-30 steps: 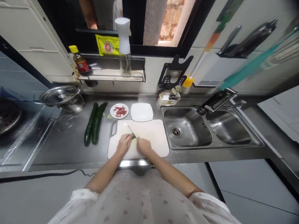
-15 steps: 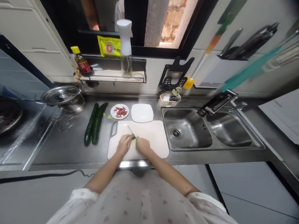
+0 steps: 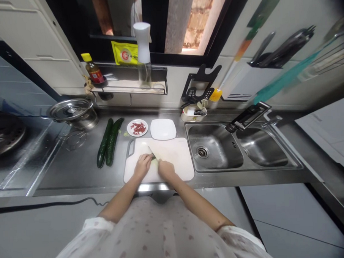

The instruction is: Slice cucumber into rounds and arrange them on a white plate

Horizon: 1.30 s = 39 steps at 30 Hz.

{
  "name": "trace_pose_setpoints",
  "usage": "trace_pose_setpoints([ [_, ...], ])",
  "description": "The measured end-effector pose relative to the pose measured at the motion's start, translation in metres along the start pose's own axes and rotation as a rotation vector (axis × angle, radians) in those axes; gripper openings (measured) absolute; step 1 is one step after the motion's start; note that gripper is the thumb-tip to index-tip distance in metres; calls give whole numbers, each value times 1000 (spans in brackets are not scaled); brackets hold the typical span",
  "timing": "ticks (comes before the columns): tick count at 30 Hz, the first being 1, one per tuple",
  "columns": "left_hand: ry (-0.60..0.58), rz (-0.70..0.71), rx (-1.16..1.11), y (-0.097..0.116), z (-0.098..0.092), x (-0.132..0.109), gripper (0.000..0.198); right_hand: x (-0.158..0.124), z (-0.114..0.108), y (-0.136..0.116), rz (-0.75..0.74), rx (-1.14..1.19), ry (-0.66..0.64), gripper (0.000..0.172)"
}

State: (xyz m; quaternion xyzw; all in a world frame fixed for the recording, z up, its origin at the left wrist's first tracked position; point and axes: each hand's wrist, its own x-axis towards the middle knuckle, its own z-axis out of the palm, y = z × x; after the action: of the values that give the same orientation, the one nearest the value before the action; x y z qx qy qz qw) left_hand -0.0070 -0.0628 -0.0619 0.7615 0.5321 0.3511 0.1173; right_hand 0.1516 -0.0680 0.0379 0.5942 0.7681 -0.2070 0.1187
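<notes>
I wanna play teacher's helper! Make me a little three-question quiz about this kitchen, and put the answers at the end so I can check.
1. Pick one. Who is holding the knife?
A) the right hand
B) nobody
C) the sink tap

2. True or false? The two whole cucumbers are lying in the sink.

3. Fill in the colour: the bits on the round plate are ____.

Key
1. A, the right hand.
2. False: they lie on the counter, to the left of the board.
3. Red.
</notes>
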Motion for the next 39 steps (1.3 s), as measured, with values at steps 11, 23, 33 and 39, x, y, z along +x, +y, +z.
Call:
trace_pose_setpoints([
  [11,-14,-9,-9,3,-2,1,32,-4,1,3,28,-6,-16,29],
  [23,-3,1,0,7,-5,3,30,26,-6,-8,23,67,48,31],
  [33,1,-5,-12,5,-4,1,32,5,-1,-2,34,30,26,30],
  [39,8,-7,-13,4,-3,2,31,-13,1,3,65,0,-19,30],
])
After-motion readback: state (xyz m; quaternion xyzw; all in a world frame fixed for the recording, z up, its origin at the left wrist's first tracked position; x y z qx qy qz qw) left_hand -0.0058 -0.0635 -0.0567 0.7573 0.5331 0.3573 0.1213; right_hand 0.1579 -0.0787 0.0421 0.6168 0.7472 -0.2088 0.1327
